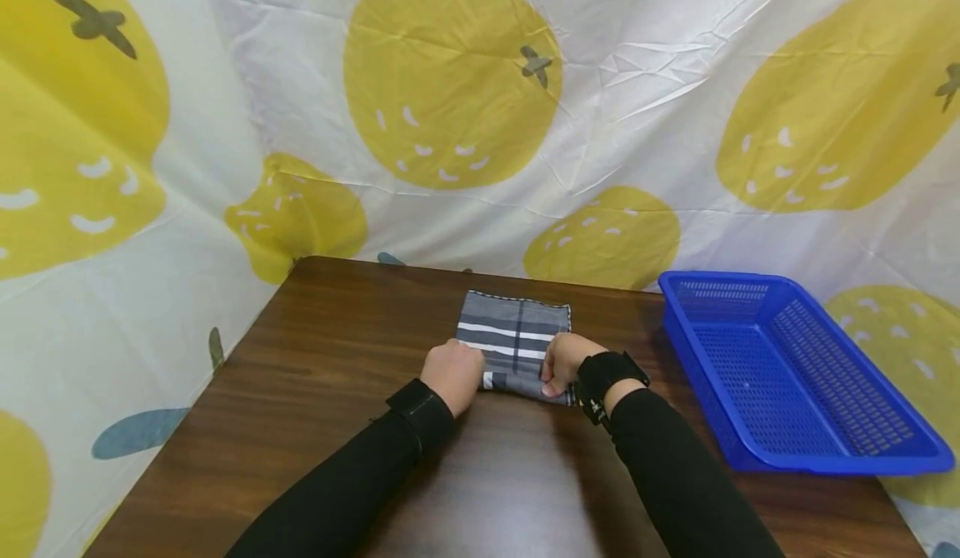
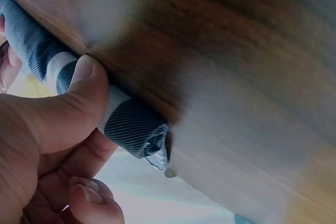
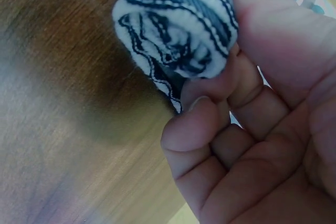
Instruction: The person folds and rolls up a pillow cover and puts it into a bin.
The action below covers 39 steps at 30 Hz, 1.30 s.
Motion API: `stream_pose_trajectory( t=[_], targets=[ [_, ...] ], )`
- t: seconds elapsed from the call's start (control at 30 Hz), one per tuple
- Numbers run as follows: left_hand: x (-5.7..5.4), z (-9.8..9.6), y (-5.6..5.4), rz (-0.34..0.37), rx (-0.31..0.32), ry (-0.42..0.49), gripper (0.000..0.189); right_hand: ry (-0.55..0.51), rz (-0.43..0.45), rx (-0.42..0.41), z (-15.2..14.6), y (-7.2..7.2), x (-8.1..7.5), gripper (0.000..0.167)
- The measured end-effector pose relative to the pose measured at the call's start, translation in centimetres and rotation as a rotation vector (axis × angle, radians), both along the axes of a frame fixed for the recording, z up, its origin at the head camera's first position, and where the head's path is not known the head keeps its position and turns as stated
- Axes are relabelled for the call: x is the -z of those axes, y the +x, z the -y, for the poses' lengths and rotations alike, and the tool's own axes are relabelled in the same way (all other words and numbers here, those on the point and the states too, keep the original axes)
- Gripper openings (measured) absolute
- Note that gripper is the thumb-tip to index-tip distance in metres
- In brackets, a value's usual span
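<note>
A grey checked cloth [image 1: 506,329] with white and dark stripes lies on the table, its far part flat and its near edge rolled up. My left hand [image 1: 453,372] grips the left part of the roll; in the left wrist view the thumb [image 2: 86,85] presses on top, fingers curled below. At the roll's right end, my right hand [image 1: 566,362] pinches the cloth, thumb tip low near the edge. The right wrist view shows the roll's end [image 3: 173,40] as coiled layers with white stitched edging, the fingers [image 3: 194,124] curled under it.
A blue plastic basket [image 1: 817,463] with perforated walls stands at the right of the brown wooden table [image 1: 322,358], with nothing in it. A white curtain [image 1: 300,67] printed with yellow fruit hangs behind and along the left side. Black bands are on both wrists.
</note>
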<state>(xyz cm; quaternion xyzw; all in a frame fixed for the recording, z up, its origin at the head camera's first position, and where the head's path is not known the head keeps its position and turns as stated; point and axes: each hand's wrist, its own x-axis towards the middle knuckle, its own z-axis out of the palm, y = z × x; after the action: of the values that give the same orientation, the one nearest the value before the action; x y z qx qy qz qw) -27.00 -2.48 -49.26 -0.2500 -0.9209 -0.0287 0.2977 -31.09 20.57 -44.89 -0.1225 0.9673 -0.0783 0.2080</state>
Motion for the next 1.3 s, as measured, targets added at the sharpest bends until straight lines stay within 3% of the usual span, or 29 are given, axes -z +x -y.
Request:
stream_pose_trajectory(
  t=[0.13,0.17,0.37,0.6,0.8,0.9,1.0,1.17,1.3],
  targets=[
    [0.4,0.0,-0.5,0.022,0.011,0.009,0.027,0.001,-0.017,-0.006,-0.1,0.3,0.1,0.018],
    [-0.2,-0.1,-0.1,0.051,0.011,0.01,0.025,0.002,-0.028,-0.019,-0.1,0.4,0.0,0.018],
    [0.0,0.0,-1.5,0.195,-0.001,-0.047,0.026,-0.044,-0.125,-0.069,-0.1,1.5,-0.5,0.022],
    [-0.9,0.4,-2.5,0.348,0.002,-0.068,0.032,-0.084,-0.282,-0.042,0.9,3.2,-0.1,0.03],
    [-1.6,0.0,-3.5,0.455,-0.011,-0.096,0.033,0.059,-0.568,-0.101,1.9,5.4,1.0,0.027],
    [-2.0,-0.2,-4.3,0.535,-0.033,-0.129,0.034,0.128,-0.735,-0.179,2.0,6.7,1.6,0.022],
    [-2.6,-0.4,-4.9,0.605,-0.044,-0.171,0.033,0.188,-0.837,-0.256,2.0,7.9,2.0,0.015],
    [-2.7,-0.6,-6.4,0.695,-0.057,-0.229,0.029,0.193,-0.835,-0.285,1.9,8.5,2.1,0.011],
    [-2.5,-0.6,-7.3,0.826,-0.06,-0.288,0.031,0.162,-0.756,-0.26,1.8,8.5,2.1,0.026]
  ],
)
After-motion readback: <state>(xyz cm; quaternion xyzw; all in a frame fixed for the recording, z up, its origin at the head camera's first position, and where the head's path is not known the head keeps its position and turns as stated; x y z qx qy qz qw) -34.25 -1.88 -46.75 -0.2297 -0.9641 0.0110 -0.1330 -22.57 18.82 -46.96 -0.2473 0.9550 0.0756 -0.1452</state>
